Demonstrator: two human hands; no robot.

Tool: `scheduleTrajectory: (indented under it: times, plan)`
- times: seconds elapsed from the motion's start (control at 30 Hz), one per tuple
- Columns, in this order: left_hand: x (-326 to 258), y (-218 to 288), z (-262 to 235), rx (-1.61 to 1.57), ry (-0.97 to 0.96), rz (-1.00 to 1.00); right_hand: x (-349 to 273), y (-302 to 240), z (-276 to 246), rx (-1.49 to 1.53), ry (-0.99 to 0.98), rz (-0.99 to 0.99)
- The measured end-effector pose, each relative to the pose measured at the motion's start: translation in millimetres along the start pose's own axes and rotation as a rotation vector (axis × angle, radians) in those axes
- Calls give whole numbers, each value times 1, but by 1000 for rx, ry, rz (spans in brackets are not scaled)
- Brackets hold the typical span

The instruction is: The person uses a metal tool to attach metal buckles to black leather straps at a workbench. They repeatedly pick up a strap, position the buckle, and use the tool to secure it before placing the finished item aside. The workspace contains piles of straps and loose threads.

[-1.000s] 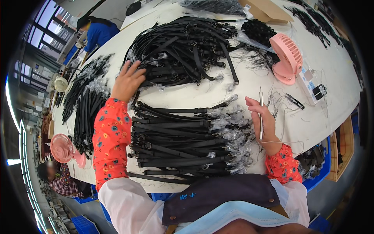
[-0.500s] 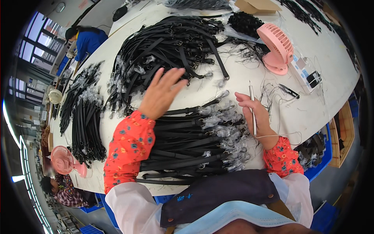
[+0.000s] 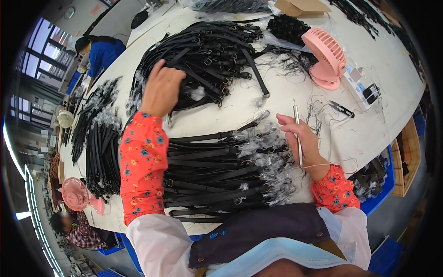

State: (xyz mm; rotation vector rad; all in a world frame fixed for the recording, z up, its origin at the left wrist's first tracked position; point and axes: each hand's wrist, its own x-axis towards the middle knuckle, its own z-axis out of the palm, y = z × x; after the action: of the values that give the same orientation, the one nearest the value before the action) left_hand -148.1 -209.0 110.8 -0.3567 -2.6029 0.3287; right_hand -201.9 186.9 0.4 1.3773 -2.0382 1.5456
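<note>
Dark apron (image 3: 263,226) — blue lettering (image 3: 218,234); right hand (image 3: 306,142) holds slim tool (image 3: 297,131).

Flowered red oversleeves (image 3: 144,166) cover the ends of white sleeves (image 3: 157,241).

Lg white tbl (image 3: 392,64), grey flr (image 3: 400,213) R; dark-framed windows (image 3: 40,42) L, strip lts (image 3: 22,215) lit, wall clock (image 3: 69,12).

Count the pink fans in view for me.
2: one pink fan right of the large strap pile, beside the power strip; another fan at the left edge of the table. More could be hidden.
</note>
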Motion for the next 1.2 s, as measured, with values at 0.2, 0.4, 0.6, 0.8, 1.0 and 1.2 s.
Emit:
scheduleTrajectory:
  times: [0.2,0.4,0.6,0.8,1.0,1.2]
  plan:
    - [-97,-70,5,154,-454,-401,1,0,5,10,-32,-10]
    - [-110,-1,-23,-35,-342,-460,0,0,4,-7,-57,13]
    - [-113,176,-97,-720,-678,-79,-1,-1,5,13,-73,55]
    - [-176,250,-69,-560,-504,-144,3,-8,7,37,-92,49]
    - [-163,229,-35,-416,-386,-145,0,-4,7,31,-98,64]
    - [-123,180,11,-357,-252,-194,-5,5,3,22,-28,70]
